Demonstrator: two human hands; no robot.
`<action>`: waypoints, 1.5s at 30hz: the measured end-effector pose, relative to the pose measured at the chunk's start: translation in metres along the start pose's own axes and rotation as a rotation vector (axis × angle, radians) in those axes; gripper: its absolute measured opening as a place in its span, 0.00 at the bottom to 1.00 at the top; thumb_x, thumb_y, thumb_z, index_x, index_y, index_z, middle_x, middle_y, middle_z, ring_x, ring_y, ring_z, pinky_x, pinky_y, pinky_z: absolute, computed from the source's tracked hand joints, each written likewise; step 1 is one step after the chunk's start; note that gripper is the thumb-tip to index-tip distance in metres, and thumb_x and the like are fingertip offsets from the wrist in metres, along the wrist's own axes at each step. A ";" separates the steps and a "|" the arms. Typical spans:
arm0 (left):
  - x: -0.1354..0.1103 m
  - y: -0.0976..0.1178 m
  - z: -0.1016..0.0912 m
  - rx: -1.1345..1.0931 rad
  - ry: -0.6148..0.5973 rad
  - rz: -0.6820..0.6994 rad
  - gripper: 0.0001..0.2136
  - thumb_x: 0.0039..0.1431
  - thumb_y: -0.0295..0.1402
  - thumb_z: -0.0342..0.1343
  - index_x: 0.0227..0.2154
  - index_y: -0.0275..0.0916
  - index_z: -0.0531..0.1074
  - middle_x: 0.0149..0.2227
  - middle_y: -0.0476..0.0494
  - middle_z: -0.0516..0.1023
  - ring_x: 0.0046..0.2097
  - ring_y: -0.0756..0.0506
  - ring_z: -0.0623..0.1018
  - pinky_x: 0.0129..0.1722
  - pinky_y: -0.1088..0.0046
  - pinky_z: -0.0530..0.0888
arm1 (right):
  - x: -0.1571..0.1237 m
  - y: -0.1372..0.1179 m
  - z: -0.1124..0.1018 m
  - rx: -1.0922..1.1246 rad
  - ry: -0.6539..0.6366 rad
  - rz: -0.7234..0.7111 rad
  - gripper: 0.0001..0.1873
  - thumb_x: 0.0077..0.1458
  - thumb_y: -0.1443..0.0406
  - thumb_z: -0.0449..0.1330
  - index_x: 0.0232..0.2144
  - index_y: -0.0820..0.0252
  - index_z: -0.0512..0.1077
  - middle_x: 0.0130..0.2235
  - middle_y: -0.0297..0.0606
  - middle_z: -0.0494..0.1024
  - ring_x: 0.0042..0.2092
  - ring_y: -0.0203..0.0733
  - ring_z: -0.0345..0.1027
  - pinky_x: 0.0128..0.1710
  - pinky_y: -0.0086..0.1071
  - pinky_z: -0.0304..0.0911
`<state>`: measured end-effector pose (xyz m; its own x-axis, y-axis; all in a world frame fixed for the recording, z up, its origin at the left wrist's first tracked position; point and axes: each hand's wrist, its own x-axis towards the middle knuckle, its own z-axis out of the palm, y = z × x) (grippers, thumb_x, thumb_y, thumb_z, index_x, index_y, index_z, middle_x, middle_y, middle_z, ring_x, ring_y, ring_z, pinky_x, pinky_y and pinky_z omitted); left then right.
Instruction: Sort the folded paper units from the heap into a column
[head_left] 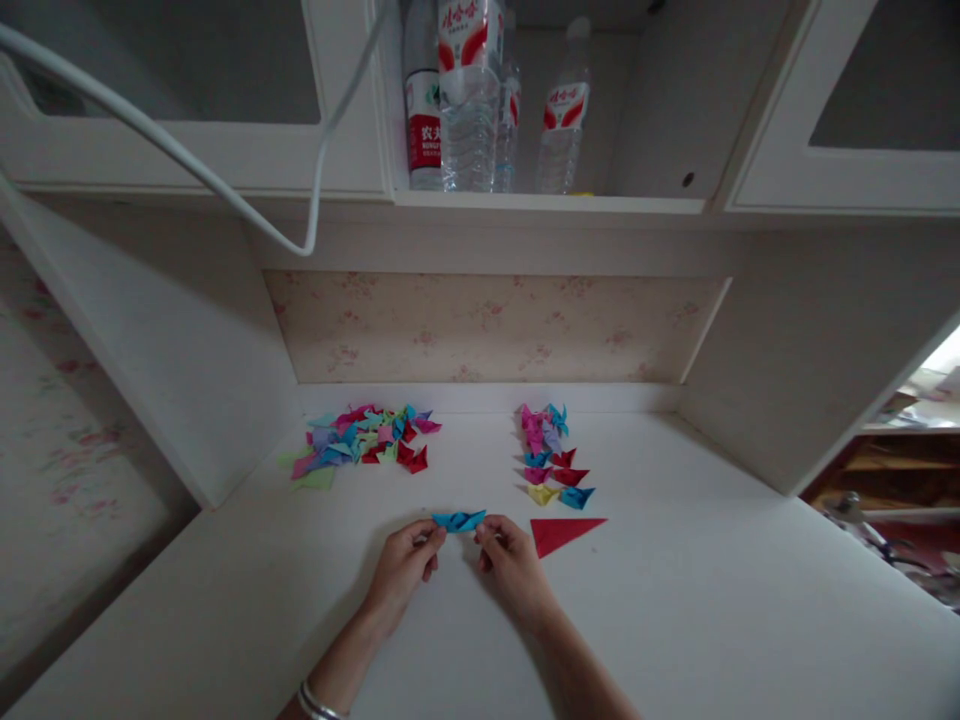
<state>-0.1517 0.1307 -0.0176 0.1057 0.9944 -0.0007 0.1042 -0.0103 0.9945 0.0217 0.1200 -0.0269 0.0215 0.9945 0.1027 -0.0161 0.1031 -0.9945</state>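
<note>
Blue paper piece (459, 520): a small folded strip with pointed ends, held level just above the front middle of the white desk (712, 600).

The desk is the largest thing here, a pale top set in an alcove with a flowered back panel. Above it a shelf (547, 201) carries several water bottles (469, 100), and a white cable (187, 152) loops down from the upper left. At the back left of the desk lies a loose heap of coloured paper scraps (360, 440). It is well apart from a tidier cluster of folded pieces (547, 450) at the back right. A flat red triangle (562, 535) lies just beside the right hand (508, 560), apart from the blue piece. A bangle (319, 703) circles the left wrist.

The work looks like creasing the blue piece. To do it well, I judge that each pinch should sit at the very tip, leaving the middle free. The two ends should meet evenly so the points match, and the crease can be pressed firm against the desk.

The left hand (405, 562) is clenched on the left tip between thumb and forefinger, and the right hand grasps the right tip the same way. The piece spans the gap between them, with its middle unsupported and its ends tucked into the pinches.
</note>
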 end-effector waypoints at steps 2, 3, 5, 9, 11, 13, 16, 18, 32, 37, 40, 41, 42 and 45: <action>0.000 -0.001 0.000 -0.012 0.005 -0.010 0.19 0.52 0.48 0.56 0.32 0.33 0.75 0.16 0.53 0.65 0.19 0.53 0.62 0.19 0.79 0.56 | 0.000 0.002 0.000 -0.011 0.004 -0.004 0.20 0.53 0.49 0.57 0.30 0.62 0.71 0.18 0.29 0.67 0.20 0.33 0.58 0.21 0.26 0.52; 0.001 -0.001 -0.001 -0.018 0.008 -0.018 0.19 0.52 0.47 0.56 0.33 0.33 0.75 0.16 0.54 0.65 0.19 0.53 0.62 0.19 0.79 0.56 | 0.001 0.003 0.000 -0.015 0.001 -0.004 0.20 0.53 0.50 0.57 0.30 0.62 0.71 0.18 0.29 0.66 0.20 0.33 0.58 0.21 0.26 0.52; 0.002 -0.001 -0.001 -0.023 0.012 -0.038 0.19 0.52 0.47 0.56 0.33 0.33 0.75 0.16 0.54 0.65 0.19 0.54 0.62 0.19 0.79 0.56 | 0.001 0.004 0.001 -0.015 -0.008 -0.007 0.19 0.53 0.50 0.57 0.29 0.61 0.71 0.18 0.28 0.65 0.20 0.32 0.57 0.21 0.26 0.51; 0.003 -0.001 -0.002 -0.028 -0.002 -0.057 0.18 0.51 0.47 0.57 0.31 0.33 0.75 0.16 0.54 0.64 0.19 0.54 0.62 0.19 0.79 0.57 | 0.000 0.004 0.001 -0.045 -0.017 -0.021 0.20 0.54 0.50 0.56 0.28 0.61 0.69 0.17 0.28 0.63 0.19 0.32 0.55 0.19 0.26 0.48; 0.002 -0.001 -0.001 -0.033 -0.007 -0.046 0.18 0.51 0.47 0.57 0.31 0.33 0.75 0.16 0.54 0.64 0.19 0.54 0.62 0.18 0.79 0.56 | -0.001 0.003 0.000 -0.067 -0.016 -0.028 0.19 0.55 0.50 0.55 0.29 0.62 0.69 0.17 0.28 0.63 0.19 0.31 0.54 0.19 0.25 0.48; 0.001 0.000 -0.001 -0.036 -0.009 -0.037 0.18 0.51 0.47 0.57 0.31 0.33 0.75 0.16 0.54 0.64 0.19 0.54 0.62 0.19 0.79 0.56 | -0.001 0.002 0.000 -0.076 -0.014 -0.035 0.19 0.56 0.51 0.55 0.29 0.62 0.68 0.17 0.27 0.63 0.19 0.31 0.53 0.19 0.25 0.47; 0.000 0.003 0.001 -0.037 -0.006 -0.044 0.19 0.51 0.47 0.57 0.31 0.33 0.75 0.16 0.55 0.64 0.19 0.54 0.61 0.19 0.79 0.56 | -0.001 0.001 -0.001 -0.057 -0.005 -0.034 0.18 0.56 0.51 0.54 0.29 0.61 0.68 0.16 0.26 0.62 0.19 0.31 0.51 0.19 0.25 0.46; -0.001 0.005 0.002 -0.041 0.000 -0.053 0.20 0.50 0.48 0.57 0.33 0.33 0.75 0.16 0.55 0.63 0.19 0.54 0.61 0.18 0.78 0.56 | -0.001 0.001 -0.001 -0.035 -0.003 -0.025 0.18 0.56 0.50 0.55 0.29 0.60 0.67 0.16 0.26 0.61 0.18 0.31 0.51 0.18 0.25 0.46; -0.003 0.008 0.002 0.025 0.081 -0.003 0.23 0.51 0.50 0.55 0.38 0.33 0.74 0.14 0.56 0.61 0.18 0.53 0.61 0.18 0.78 0.56 | -0.001 0.001 -0.001 -0.051 -0.018 -0.024 0.17 0.56 0.52 0.55 0.32 0.60 0.70 0.16 0.26 0.60 0.19 0.32 0.51 0.19 0.25 0.46; -0.004 0.007 0.001 0.052 0.105 0.009 0.24 0.49 0.52 0.55 0.37 0.34 0.74 0.14 0.57 0.61 0.17 0.53 0.61 0.17 0.79 0.56 | -0.001 0.002 0.000 -0.076 0.006 -0.032 0.17 0.56 0.52 0.55 0.31 0.60 0.70 0.17 0.26 0.60 0.19 0.32 0.52 0.19 0.25 0.47; -0.001 0.007 -0.001 0.066 0.125 0.063 0.23 0.49 0.51 0.57 0.39 0.37 0.73 0.17 0.54 0.67 0.18 0.52 0.64 0.16 0.79 0.59 | -0.001 0.004 0.000 -0.063 0.018 -0.031 0.18 0.55 0.50 0.55 0.30 0.59 0.70 0.17 0.26 0.60 0.19 0.32 0.52 0.19 0.25 0.47; 0.000 0.009 -0.002 0.070 0.129 0.080 0.23 0.49 0.50 0.57 0.41 0.37 0.73 0.21 0.52 0.70 0.19 0.52 0.65 0.16 0.79 0.60 | -0.001 0.004 0.000 -0.060 0.016 -0.028 0.18 0.55 0.50 0.56 0.31 0.59 0.70 0.16 0.26 0.60 0.19 0.32 0.52 0.19 0.25 0.47; 0.001 0.011 -0.003 0.086 0.126 0.095 0.23 0.49 0.49 0.57 0.43 0.38 0.72 0.24 0.50 0.73 0.20 0.52 0.67 0.16 0.79 0.61 | -0.001 0.003 0.000 -0.057 0.014 -0.025 0.18 0.55 0.50 0.56 0.31 0.59 0.70 0.16 0.26 0.61 0.19 0.32 0.53 0.19 0.25 0.47; 0.008 0.022 -0.008 0.217 0.049 0.177 0.18 0.52 0.45 0.57 0.42 0.40 0.75 0.31 0.45 0.76 0.24 0.50 0.70 0.20 0.78 0.65 | -0.001 0.002 0.000 -0.031 0.014 -0.022 0.19 0.54 0.49 0.55 0.31 0.59 0.70 0.16 0.26 0.61 0.18 0.32 0.52 0.18 0.25 0.47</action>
<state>-0.1563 0.1390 0.0055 0.0935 0.9790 0.1809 0.2980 -0.2009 0.9332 0.0213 0.1195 -0.0290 0.0354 0.9916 0.1242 0.0157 0.1237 -0.9922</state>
